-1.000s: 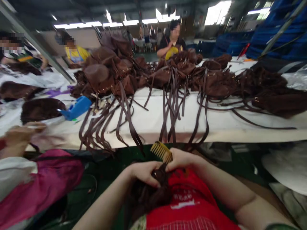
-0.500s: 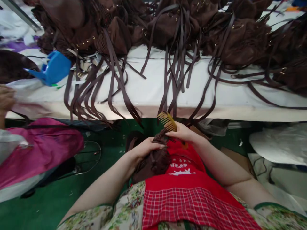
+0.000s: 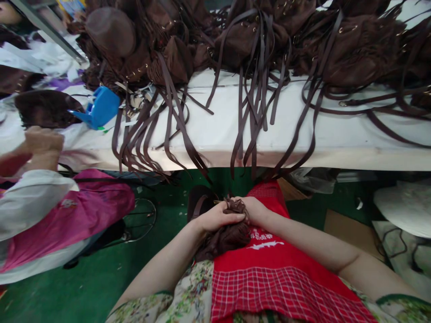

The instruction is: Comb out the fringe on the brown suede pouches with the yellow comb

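A dark brown fringed bag [image 3: 218, 242] rests on my lap against the red apron. My left hand [image 3: 215, 218] is closed around a bunch of its fringe, thumb on top. Directly beside it, my right hand [image 3: 252, 211] is curled at the top of the same bunch, almost touching the left. The yellow comb seen in this hand a moment ago is now largely hidden behind the fringe and fingers; only a small yellowish bit shows beside the left hand.
On the white table [image 3: 215, 134] ahead lie many brown bags [image 3: 363, 58], their long straps [image 3: 185, 134] hanging over its front edge. A blue tape dispenser [image 3: 104, 107] stands at left. Near it are a co-worker's hands [image 3: 45, 141]; a wire-framed stool [image 3: 148, 220] is below.
My right hand has moved down and closer to my left hand, and the comb has gone from plain view. The camera has turned slightly left, showing more of the co-worker.
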`<state>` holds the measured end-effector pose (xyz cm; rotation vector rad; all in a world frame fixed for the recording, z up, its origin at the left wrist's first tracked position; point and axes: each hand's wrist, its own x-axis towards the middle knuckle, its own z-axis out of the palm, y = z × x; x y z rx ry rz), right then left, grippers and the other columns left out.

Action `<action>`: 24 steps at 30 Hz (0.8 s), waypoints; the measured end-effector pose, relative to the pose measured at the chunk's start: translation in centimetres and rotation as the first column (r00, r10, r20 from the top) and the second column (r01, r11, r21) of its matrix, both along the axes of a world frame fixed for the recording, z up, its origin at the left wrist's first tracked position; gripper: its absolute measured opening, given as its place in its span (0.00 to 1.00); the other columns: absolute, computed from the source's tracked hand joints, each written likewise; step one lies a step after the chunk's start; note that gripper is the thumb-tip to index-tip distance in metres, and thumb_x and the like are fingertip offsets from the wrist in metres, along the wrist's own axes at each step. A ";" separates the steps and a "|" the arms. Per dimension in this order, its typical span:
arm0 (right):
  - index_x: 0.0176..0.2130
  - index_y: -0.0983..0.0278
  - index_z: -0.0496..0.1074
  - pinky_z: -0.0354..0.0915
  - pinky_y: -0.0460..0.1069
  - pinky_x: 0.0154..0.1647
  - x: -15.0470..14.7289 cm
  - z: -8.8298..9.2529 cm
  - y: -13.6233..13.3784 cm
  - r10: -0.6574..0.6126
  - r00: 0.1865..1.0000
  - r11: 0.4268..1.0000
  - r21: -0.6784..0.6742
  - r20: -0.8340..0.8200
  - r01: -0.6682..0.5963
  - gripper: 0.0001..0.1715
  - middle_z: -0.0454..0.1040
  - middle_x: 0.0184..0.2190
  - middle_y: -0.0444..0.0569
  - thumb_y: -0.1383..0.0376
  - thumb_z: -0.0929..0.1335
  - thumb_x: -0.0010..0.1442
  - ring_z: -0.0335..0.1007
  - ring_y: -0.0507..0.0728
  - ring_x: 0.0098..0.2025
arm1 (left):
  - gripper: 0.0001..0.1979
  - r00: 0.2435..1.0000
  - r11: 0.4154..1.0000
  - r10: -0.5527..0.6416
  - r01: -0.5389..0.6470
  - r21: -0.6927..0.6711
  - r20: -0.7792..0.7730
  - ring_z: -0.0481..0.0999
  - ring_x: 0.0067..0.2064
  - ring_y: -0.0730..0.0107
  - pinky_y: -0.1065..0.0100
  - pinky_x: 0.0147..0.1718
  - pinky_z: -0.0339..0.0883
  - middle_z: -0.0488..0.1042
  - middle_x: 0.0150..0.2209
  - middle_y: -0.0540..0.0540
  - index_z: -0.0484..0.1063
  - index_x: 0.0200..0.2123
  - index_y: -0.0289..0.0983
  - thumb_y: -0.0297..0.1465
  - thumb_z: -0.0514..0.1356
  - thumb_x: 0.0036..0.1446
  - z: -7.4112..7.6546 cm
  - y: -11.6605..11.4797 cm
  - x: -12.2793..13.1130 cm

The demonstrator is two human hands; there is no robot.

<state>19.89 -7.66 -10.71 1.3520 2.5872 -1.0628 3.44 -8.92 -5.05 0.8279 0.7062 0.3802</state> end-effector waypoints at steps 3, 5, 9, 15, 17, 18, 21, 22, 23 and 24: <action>0.43 0.67 0.68 0.59 0.47 0.33 1.3 -2.2 1.4 -0.115 0.983 0.993 0.023 0.142 0.113 0.16 0.75 0.38 0.55 0.58 0.60 0.65 0.72 0.58 0.38 | 0.16 0.986 0.987 0.133 -0.141 -0.072 -0.098 0.75 0.33 0.71 0.71 0.39 0.67 0.78 0.33 0.44 0.77 0.35 0.31 0.37 0.68 0.46 0.5 -0.5 -0.2; 0.41 0.68 0.67 0.58 0.48 0.33 2.6 -2.5 2.1 -0.248 0.953 0.969 0.044 0.177 0.244 0.18 0.75 0.35 0.56 0.60 0.55 0.68 0.72 0.57 0.36 | 0.16 0.965 0.966 0.226 -0.240 -0.098 -0.130 0.75 0.32 0.71 0.72 0.37 0.67 0.78 0.32 0.44 0.77 0.34 0.30 0.37 0.69 0.46 0.2 -0.6 -0.7; 0.35 0.65 0.63 0.57 0.47 0.33 4.1 0.4 1.9 -0.444 0.891 0.895 0.006 -0.100 0.447 0.17 0.72 0.28 0.48 0.61 0.53 0.69 0.69 0.53 0.30 | 0.18 0.852 0.861 0.480 -0.504 -0.075 -0.209 0.75 0.31 0.71 0.73 0.35 0.67 0.78 0.31 0.44 0.75 0.34 0.30 0.38 0.69 0.44 -1.6 0.2 -1.8; 0.32 0.62 0.57 0.58 0.46 0.31 1.9 6.1 -0.9 -0.451 0.813 0.892 -0.158 -0.368 0.423 0.13 0.65 0.20 0.40 0.61 0.54 0.68 0.64 0.51 0.24 | 0.21 0.362 0.408 0.891 -0.902 0.138 -0.274 0.74 0.27 0.73 0.71 0.31 0.68 0.75 0.26 0.49 0.71 0.33 0.32 0.39 0.70 0.39 -3.0 2.1 -2.6; 0.32 0.62 0.59 0.58 0.47 0.32 0.9 6.4 -1.5 -0.373 0.854 0.926 -0.080 -0.362 0.370 0.13 0.68 0.25 0.44 0.62 0.55 0.68 0.65 0.52 0.28 | 0.21 0.286 0.339 0.926 -0.917 0.209 -0.245 0.74 0.29 0.73 0.71 0.33 0.69 0.76 0.29 0.48 0.72 0.35 0.32 0.40 0.70 0.40 -2.4 2.2 -2.6; 0.33 0.63 0.60 0.58 0.47 0.33 0.4 6.2 -1.7 -0.326 0.881 0.941 -0.027 -0.344 0.337 0.13 0.69 0.27 0.46 0.62 0.55 0.68 0.66 0.53 0.30 | 0.21 0.267 0.321 0.935 -0.917 0.238 -0.235 0.75 0.30 0.73 0.71 0.34 0.69 0.76 0.31 0.47 0.72 0.36 0.32 0.40 0.69 0.42 -2.1 2.0 -2.6; 0.37 0.65 0.64 0.59 0.48 0.34 -1.0 5.6 -2.0 -0.196 0.950 0.965 0.123 -0.242 0.230 0.12 0.71 0.33 0.50 0.64 0.55 0.68 0.68 0.54 0.34 | 0.20 0.219 0.268 0.954 -0.929 0.256 -0.205 0.75 0.30 0.74 0.71 0.34 0.70 0.76 0.31 0.49 0.71 0.37 0.34 0.40 0.68 0.44 -1.5 1.3 -2.3; 0.38 0.65 0.64 0.60 0.48 0.34 -1.5 5.5 -2.0 -0.167 0.966 0.967 0.160 -0.198 0.200 0.13 0.71 0.35 0.51 0.65 0.55 0.68 0.68 0.55 0.35 | 0.19 0.206 0.251 0.959 -0.938 0.240 -0.196 0.75 0.30 0.74 0.71 0.33 0.70 0.75 0.30 0.50 0.70 0.36 0.34 0.40 0.68 0.45 -1.4 1.0 -2.3; 0.39 0.65 0.65 0.60 0.48 0.33 -1.9 5.4 -1.9 -0.146 0.977 0.965 0.192 -0.158 0.176 0.13 0.71 0.36 0.51 0.65 0.55 0.68 0.69 0.55 0.35 | 0.18 0.197 0.236 0.963 -0.947 0.216 -0.186 0.74 0.29 0.75 0.71 0.33 0.70 0.74 0.29 0.52 0.69 0.34 0.35 0.39 0.68 0.45 -1.4 0.8 -2.2; 0.40 0.65 0.65 0.61 0.48 0.32 -2.3 5.3 -1.8 -0.130 0.984 0.963 0.221 -0.121 0.154 0.14 0.71 0.36 0.52 0.65 0.54 0.68 0.70 0.55 0.35 | 0.17 0.194 0.226 0.965 -0.956 0.185 -0.174 0.74 0.28 0.75 0.71 0.32 0.70 0.74 0.28 0.52 0.68 0.34 0.35 0.39 0.68 0.45 -1.5 0.6 -2.3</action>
